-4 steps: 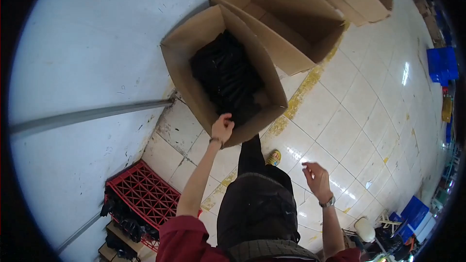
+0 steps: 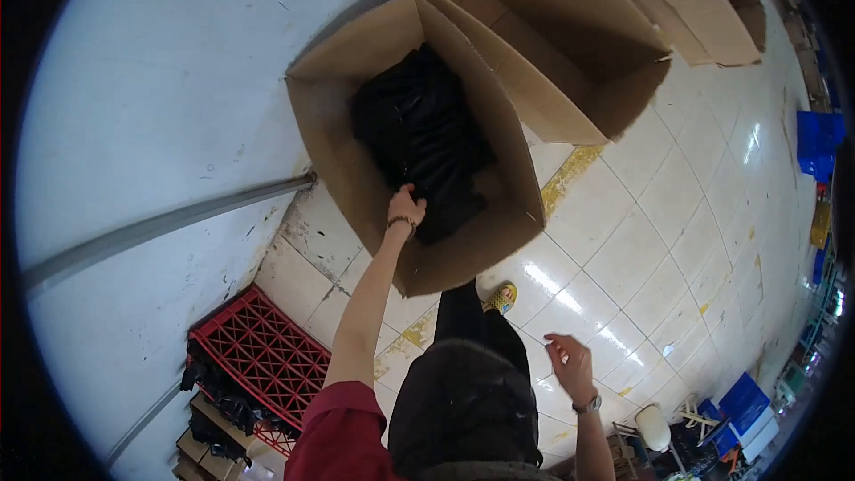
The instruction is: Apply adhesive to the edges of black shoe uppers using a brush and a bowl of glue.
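In head view, has the left hand (image 2: 407,207) inside a deep, stiff cardboard box (image 2: 337,151), with curled fingers at the near left edge of a wrinkled black bundle (image 2: 419,125) lying there; cannot tell whether clamped on it or touching. Holds the right hand (image 2: 570,365) outside, well apart from the bundle, with fingers bent and parted.

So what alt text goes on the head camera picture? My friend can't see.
A person's left hand reaches into a cardboard box, seeming to touch bunched black material, while the right hand hangs over a tiled floor. Another open box stands beside it, and a red crate sits lower left.
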Demonstrator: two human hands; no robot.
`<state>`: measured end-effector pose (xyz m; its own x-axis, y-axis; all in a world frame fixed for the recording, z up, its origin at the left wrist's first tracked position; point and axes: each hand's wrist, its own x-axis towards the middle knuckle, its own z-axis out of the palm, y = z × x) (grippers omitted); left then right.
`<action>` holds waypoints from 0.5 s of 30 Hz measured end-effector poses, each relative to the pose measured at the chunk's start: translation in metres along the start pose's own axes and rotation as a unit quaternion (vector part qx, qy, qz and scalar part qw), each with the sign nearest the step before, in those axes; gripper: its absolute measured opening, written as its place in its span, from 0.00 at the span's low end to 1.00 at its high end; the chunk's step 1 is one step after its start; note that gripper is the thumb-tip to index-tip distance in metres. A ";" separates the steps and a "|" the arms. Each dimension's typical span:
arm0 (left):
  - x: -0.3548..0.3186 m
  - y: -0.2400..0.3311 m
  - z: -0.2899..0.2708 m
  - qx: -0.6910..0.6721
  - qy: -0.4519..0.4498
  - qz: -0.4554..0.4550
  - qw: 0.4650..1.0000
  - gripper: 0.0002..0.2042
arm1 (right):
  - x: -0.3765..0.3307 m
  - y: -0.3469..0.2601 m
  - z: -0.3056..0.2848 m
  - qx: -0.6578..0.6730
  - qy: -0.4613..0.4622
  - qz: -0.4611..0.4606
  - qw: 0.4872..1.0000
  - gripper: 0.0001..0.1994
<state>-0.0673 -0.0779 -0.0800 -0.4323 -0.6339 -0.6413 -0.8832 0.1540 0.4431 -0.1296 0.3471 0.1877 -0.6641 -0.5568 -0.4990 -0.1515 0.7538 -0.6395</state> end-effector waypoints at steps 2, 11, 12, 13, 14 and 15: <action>0.065 -0.021 0.003 0.041 0.047 -0.031 0.998 0.33 | 0.021 -0.012 0.028 0.053 -0.034 0.036 0.997 0.10; 0.201 -0.025 0.032 0.027 0.039 -0.172 0.984 0.38 | 0.094 -0.010 0.050 0.019 -0.128 0.125 0.984 0.09; 0.206 -0.050 0.009 0.040 0.049 -0.178 0.982 0.38 | 0.104 -0.018 0.051 0.021 -0.131 0.106 0.985 0.09; 0.206 -0.073 -0.019 -0.113 0.167 -0.101 0.974 0.33 | 0.112 -0.027 0.053 0.026 -0.132 0.085 0.987 0.08; 0.207 -0.088 -0.050 -0.260 0.276 -0.009 0.925 0.29 | 0.118 -0.033 0.057 0.051 -0.124 0.073 0.988 0.08; 0.198 -0.085 -0.056 -0.265 0.271 -0.011 0.925 0.29 | 0.124 -0.033 0.055 0.046 -0.122 0.077 0.988 0.08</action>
<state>-0.0681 -0.2587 -0.2098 -0.1339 -0.9415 -0.3094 -0.6157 -0.1656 0.7704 -0.1671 0.2337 0.1150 -0.4754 -0.5143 -0.7138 0.0117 0.8076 -0.5896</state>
